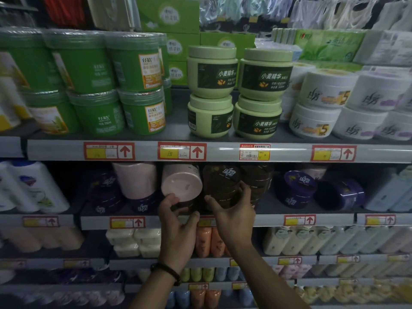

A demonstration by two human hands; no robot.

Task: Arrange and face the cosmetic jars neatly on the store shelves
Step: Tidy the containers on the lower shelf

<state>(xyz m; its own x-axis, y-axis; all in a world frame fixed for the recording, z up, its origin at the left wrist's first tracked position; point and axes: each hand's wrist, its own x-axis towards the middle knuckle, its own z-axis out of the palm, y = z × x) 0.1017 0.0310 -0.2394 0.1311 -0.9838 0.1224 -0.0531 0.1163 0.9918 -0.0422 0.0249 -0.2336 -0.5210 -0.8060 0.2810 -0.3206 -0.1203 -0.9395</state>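
Observation:
On the second shelf (278, 220) a pink jar (181, 185) lies tilted on its side, its round base facing me, on top of a dark jar (185, 205). My left hand (178, 226) is just below it, with loosely curved fingers whose tips touch the pink jar's lower rim and the thumb held apart. Right of it stands a stack of brown jars (223, 186). My right hand (233, 216) grips the lower brown jar, thumb on its left side and fingers round its right side. Purple jars (296, 189) sit further right, one tipped on its side (338, 196).
The top shelf (223, 150) holds stacked green tubs (138, 85), pale green jars (258, 92) and white jars (321, 105). A pink jar on purple jars (136, 186) and white bottles (33, 188) stand left of my hands. Lower shelves carry soap packs and coloured bottles.

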